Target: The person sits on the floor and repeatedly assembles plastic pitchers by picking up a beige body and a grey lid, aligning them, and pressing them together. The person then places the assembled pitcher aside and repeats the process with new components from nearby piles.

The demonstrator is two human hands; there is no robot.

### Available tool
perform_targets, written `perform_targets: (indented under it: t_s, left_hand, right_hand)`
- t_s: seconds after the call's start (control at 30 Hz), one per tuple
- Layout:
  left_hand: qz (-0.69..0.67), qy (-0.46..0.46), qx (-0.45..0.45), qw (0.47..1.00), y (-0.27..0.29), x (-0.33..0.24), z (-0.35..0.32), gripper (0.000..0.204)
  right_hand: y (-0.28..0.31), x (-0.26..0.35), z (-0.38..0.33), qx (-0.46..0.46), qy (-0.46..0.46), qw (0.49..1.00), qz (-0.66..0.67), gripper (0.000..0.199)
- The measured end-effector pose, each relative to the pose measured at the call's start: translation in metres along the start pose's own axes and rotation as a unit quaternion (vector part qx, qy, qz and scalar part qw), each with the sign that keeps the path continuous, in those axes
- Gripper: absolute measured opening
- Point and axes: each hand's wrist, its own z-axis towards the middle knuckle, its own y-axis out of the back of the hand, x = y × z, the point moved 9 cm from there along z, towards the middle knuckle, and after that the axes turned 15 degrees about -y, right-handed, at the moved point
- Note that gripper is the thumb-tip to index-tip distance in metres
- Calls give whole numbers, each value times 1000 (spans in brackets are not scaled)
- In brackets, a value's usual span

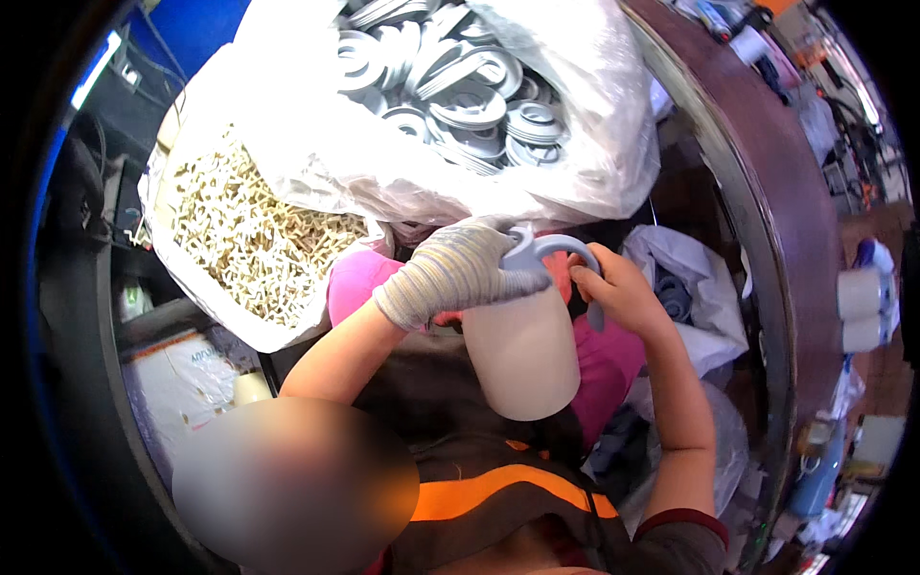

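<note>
A cream-white jug-like container (522, 355) hangs tilted over my lap, its closed rounded end toward me. My left hand (450, 264), in a striped knit glove, is closed around its far end, at the grey plastic collar (520, 251). A curved grey handle (567, 243) arches from that collar to the right. My bare right hand (621, 289) pinches this handle near its outer bend, and the handle's free end points down beside the container. My gloved fingers hide part of where collar and container meet.
Ahead stands a large translucent bag (585, 187) full of grey round plastic parts (470, 101). A white sack (240, 321) of small beige pieces (254, 240) is at left. On the right are another white bag (704, 307) with grey parts and a dark brown table edge (767, 182).
</note>
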Motion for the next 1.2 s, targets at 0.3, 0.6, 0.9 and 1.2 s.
perform_targets:
  t_s: [0.3, 0.6, 0.9, 1.2]
  left_hand:
    - [-322, 24, -31, 946, -20, 65, -32, 48]
    - [-272, 152, 1, 950, -30, 110, -38, 75]
    - [-259, -2, -167, 951, 18, 100, -44, 42]
    - [-773, 161, -387, 476, -9, 141, -68, 35]
  right_hand:
    - [-32, 121, 202, -71, 189, 974, -106, 37]
    - [-30, 126, 332, -170, 119, 938, -278, 90]
    - [18, 54, 220, 101, -52, 966, 232, 53]
    - [70, -2, 7, -293, 232, 924, 77, 49]
